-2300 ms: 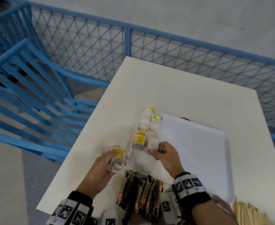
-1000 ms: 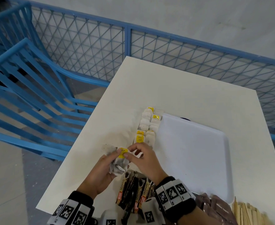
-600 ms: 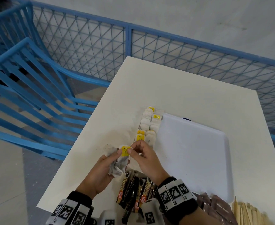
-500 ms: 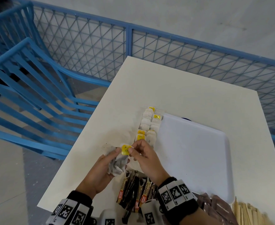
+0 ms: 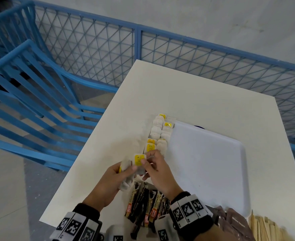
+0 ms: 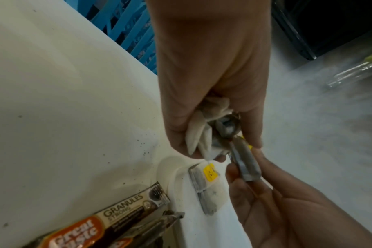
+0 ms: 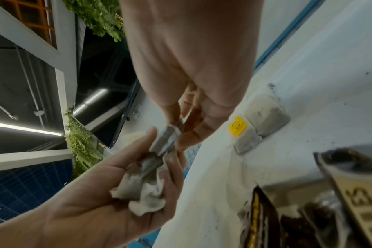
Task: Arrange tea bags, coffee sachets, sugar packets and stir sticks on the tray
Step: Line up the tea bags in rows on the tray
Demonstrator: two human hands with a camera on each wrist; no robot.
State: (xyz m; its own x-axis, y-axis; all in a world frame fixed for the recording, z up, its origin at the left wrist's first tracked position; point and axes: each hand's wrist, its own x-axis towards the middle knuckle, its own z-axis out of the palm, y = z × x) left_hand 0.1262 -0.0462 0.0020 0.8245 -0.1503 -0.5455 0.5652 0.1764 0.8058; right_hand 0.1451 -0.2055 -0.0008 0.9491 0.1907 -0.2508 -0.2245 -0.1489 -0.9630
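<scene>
My left hand [image 5: 124, 171] grips a bunch of white tea bags [image 5: 125, 181] above the table's near left part. My right hand [image 5: 145, 161] meets it and pinches one tea bag with a yellow tag [image 5: 138, 160] at the top of the bunch. In the right wrist view that pinched tea bag [image 7: 167, 140] stands between thumb and fingers over the bunch [image 7: 144, 182] in the left palm. A double row of tea bags [image 5: 158, 131] lies along the left edge of the white tray [image 5: 211, 164]. Coffee sachets [image 5: 146, 204] lie under my wrists.
Brown packets [image 5: 233, 221] and wooden stir sticks [image 5: 265, 228] lie at the near right, partly cut off. The white table [image 5: 195, 94] ends at a blue mesh fence [image 5: 138, 42]; a blue chair [image 5: 30, 94] stands to the left.
My right hand left the row on the tray, came over to the left hand's bunch and took hold of a yellow-tagged tea bag, drawing it slightly up. The left hand stayed put.
</scene>
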